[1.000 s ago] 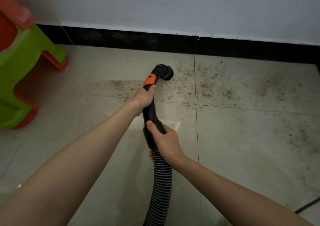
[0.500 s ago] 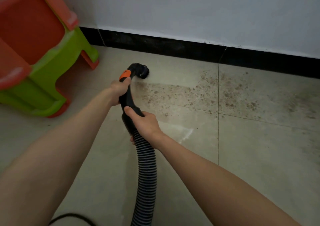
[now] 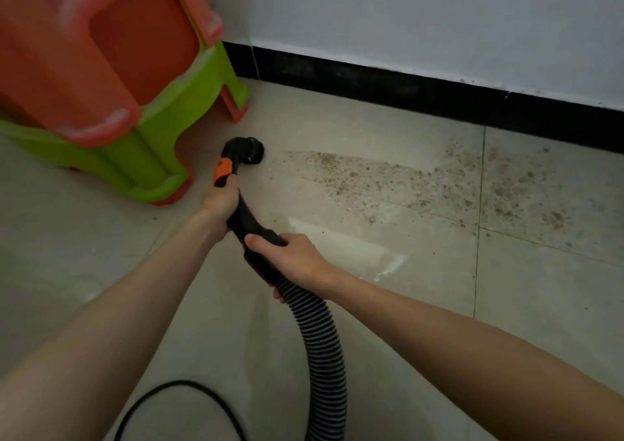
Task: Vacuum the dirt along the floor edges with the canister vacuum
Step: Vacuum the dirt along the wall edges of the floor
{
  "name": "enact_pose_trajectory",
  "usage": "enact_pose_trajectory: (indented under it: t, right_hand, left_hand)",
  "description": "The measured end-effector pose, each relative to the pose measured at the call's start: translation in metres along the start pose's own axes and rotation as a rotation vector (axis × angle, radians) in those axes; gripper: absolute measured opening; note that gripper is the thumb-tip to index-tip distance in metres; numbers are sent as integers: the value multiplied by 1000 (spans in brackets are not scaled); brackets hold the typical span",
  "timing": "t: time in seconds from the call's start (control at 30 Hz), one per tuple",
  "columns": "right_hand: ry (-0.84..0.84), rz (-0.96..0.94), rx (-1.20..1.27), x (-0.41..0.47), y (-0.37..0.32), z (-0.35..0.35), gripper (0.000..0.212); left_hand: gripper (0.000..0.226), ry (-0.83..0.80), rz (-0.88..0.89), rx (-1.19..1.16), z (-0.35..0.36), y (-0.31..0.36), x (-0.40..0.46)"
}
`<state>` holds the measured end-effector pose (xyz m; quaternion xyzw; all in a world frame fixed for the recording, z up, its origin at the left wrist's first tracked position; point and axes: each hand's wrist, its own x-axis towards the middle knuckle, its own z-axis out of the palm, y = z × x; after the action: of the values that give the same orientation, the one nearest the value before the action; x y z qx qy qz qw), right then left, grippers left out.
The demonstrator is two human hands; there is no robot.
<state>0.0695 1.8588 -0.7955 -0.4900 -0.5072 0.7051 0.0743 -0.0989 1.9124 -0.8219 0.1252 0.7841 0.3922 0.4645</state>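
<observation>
A black vacuum handle with an orange grip piece (image 3: 223, 170) ends in a round brush nozzle (image 3: 251, 152) that sits on the tiled floor. My left hand (image 3: 221, 201) grips the handle just below the orange piece. My right hand (image 3: 292, 255) grips the lower end of the handle, where the ribbed black hose (image 3: 324, 346) begins and runs down out of view. Brown dirt (image 3: 388, 180) is scattered over the tiles to the right of the nozzle, toward the black baseboard (image 3: 388, 84).
Stacked orange and green plastic stools (image 3: 111, 79) stand on the left, close to the nozzle. A black cable (image 3: 179, 388) loops on the floor near the bottom edge. A white wall rises above the baseboard.
The nozzle has swept left along the floor, away from the dirt patch and toward the stools. The view has shifted left too, bringing the stools closer in frame.
</observation>
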Motion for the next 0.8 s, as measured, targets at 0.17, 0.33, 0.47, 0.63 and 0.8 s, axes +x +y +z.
enact_pose_trajectory:
  t: [0.17,0.33,0.47,0.63,0.8]
  right_hand:
    - [-6,-5,73,-20,11,-3,41]
    - [3,-2,66,-36,17,-5,42]
    - [43,-3,28,-39,20,-12,42]
    - [79,-10,43,-30,13,-14,39]
    - [103,6,120,-22,7,-13,46]
  left_hand:
    - [52,-51,-12,-36,5,-9,-6]
    - [54,-62,-35,-20,9,-10,-13]
    - [56,-99,-67,-23,17,-9,-21]
    - [48,-99,-29,-4,29,9,-25]
    - [55,-120,-15,63,36,22,-24]
